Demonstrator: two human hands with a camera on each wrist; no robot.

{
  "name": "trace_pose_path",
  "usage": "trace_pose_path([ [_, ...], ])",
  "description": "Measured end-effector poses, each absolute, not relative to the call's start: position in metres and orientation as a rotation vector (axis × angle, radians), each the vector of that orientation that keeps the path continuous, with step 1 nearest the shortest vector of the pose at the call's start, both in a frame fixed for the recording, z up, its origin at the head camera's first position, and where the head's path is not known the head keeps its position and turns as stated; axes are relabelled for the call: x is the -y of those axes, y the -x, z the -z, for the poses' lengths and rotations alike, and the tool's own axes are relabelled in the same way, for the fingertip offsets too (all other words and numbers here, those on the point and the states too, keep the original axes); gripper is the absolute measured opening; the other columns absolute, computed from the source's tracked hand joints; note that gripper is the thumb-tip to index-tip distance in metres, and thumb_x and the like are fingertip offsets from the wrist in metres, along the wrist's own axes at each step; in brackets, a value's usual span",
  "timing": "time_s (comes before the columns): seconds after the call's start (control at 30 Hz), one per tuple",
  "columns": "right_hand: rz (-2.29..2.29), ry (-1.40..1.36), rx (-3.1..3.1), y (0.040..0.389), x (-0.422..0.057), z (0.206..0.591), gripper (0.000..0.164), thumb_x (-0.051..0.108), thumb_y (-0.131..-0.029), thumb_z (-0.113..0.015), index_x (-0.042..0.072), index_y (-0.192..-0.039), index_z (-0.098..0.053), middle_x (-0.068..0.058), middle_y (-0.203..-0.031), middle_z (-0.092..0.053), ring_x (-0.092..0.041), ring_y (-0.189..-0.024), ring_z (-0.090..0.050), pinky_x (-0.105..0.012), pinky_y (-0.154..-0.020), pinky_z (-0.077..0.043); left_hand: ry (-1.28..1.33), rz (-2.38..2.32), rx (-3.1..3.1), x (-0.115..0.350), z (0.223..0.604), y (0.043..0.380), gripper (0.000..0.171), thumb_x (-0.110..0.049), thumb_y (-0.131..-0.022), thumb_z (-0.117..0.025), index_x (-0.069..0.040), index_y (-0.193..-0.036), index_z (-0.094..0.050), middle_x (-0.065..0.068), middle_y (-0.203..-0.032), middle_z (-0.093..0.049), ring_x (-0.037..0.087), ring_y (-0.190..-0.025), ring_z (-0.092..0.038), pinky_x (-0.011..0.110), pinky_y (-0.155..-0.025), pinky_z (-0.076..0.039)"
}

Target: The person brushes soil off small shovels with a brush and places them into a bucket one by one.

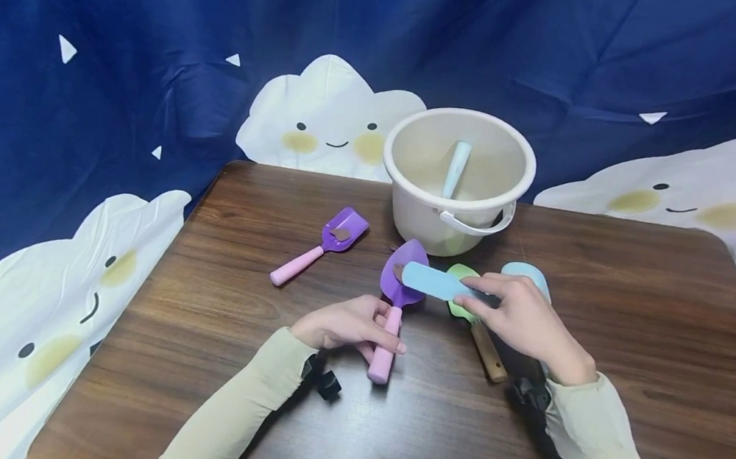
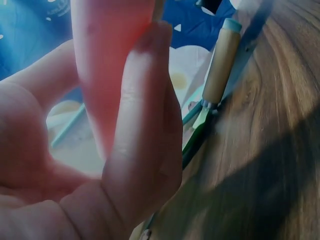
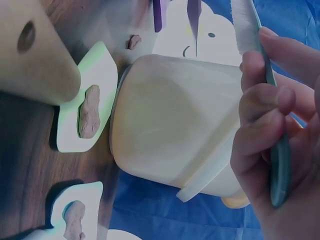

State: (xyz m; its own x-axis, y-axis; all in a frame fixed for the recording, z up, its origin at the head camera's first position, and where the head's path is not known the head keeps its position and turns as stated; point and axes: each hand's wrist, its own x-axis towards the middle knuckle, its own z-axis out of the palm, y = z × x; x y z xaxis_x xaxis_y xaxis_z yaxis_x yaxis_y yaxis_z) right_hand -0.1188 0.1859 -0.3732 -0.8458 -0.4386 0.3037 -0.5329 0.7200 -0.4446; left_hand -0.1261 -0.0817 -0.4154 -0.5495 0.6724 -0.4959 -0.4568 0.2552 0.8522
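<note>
My left hand (image 1: 355, 328) grips the pink handle (image 1: 382, 360) of a purple toy trowel (image 1: 411, 251), whose pointed blade lies toward the bucket. In the left wrist view the pink handle (image 2: 107, 60) passes between thumb and fingers. My right hand (image 1: 528, 322) pinches a light blue brush (image 1: 432, 281), held sideways over the trowel blade. White bristles (image 3: 245, 27) show in the right wrist view. A brown lump (image 1: 398, 271) sits on the purple blade at the brush's tip. Under and beside the right hand lies a green trowel (image 1: 460, 310) with a wooden-coloured handle.
A cream bucket (image 1: 409, 219) stands at the back, a pale blue handle (image 1: 457, 168) leaning inside. Left lies a purple scoop (image 1: 352, 222) with a brown piece. Brown lumps lie on the green blade (image 3: 107, 62) and the light blue shovel (image 3: 92, 192). A small brown crumb (image 3: 134, 41) is near the bucket.
</note>
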Motion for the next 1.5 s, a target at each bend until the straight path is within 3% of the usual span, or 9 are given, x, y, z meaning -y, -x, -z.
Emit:
trace_pose_path([
  [0.17, -0.847, -0.791, 2.787, 0.119, -0.181, 0.375, 0.028, 0.025, -0.084, -0.076, 0.011, -0.107, -0.074, 0.001, -0.094, -0.074, -0.008, -0.069, -0.052, -0.022, -0.061, -0.045, -0.206, -1.498, -1.58, 0.076, 0.415, 0.124, 0.039, -0.002, -0.083, -0.07, 0.011, -0.113, -0.046, 0.006, -0.078, -0.063, 0.015, -0.067, -0.066, 0.03, -0.058, -0.059],
  [0.73, -0.8, -0.837, 2.822, 0.123, -0.172, 0.381, 0.029, 0.024, -0.085, -0.074, 0.009, -0.11, -0.073, -0.002, -0.094, -0.075, -0.01, -0.071, -0.057, -0.031, -0.067, -0.049, -0.265, -1.462, -1.674, 0.073, 0.403, 0.115, 0.034, -0.005, -0.082, -0.073, 0.0, -0.103, -0.048, 0.004, -0.078, -0.062, 0.014, -0.065, -0.066, 0.035, -0.059, -0.06],
  [1.07, -0.698, -0.825, 2.75, 0.126, -0.172, 0.385, 0.029, 0.028, -0.084, -0.075, 0.012, -0.109, -0.074, 0.008, -0.077, -0.068, -0.004, -0.06, -0.048, -0.02, -0.051, -0.039, -0.267, -1.452, -1.666, 0.074, 0.4, 0.116, 0.031, -0.005, -0.082, -0.073, -0.006, -0.097, -0.046, 0.006, -0.077, -0.061, 0.016, -0.064, -0.067, 0.036, -0.06, -0.06],
  [1.33, -0.634, -0.794, 2.667, 0.129, -0.17, 0.389, 0.029, 0.029, -0.083, -0.076, 0.011, -0.106, -0.075, 0.003, -0.084, -0.071, -0.006, -0.058, -0.049, -0.023, -0.048, -0.04, -0.233, -1.452, -1.669, 0.074, 0.401, 0.119, 0.033, -0.005, -0.082, -0.074, -0.003, -0.101, -0.047, 0.006, -0.074, -0.061, 0.017, -0.064, -0.068, 0.036, -0.059, -0.06],
  [1.5, -0.64, -0.775, 2.629, 0.13, -0.172, 0.391, 0.026, 0.024, -0.083, -0.076, 0.009, -0.104, -0.075, 0.004, -0.075, -0.066, -0.006, -0.055, -0.043, -0.023, -0.049, -0.037, -0.237, -1.453, -1.664, 0.075, 0.402, 0.12, 0.029, -0.006, -0.082, -0.073, -0.005, -0.097, -0.047, 0.004, -0.073, -0.061, 0.015, -0.062, -0.067, 0.032, -0.055, -0.059],
])
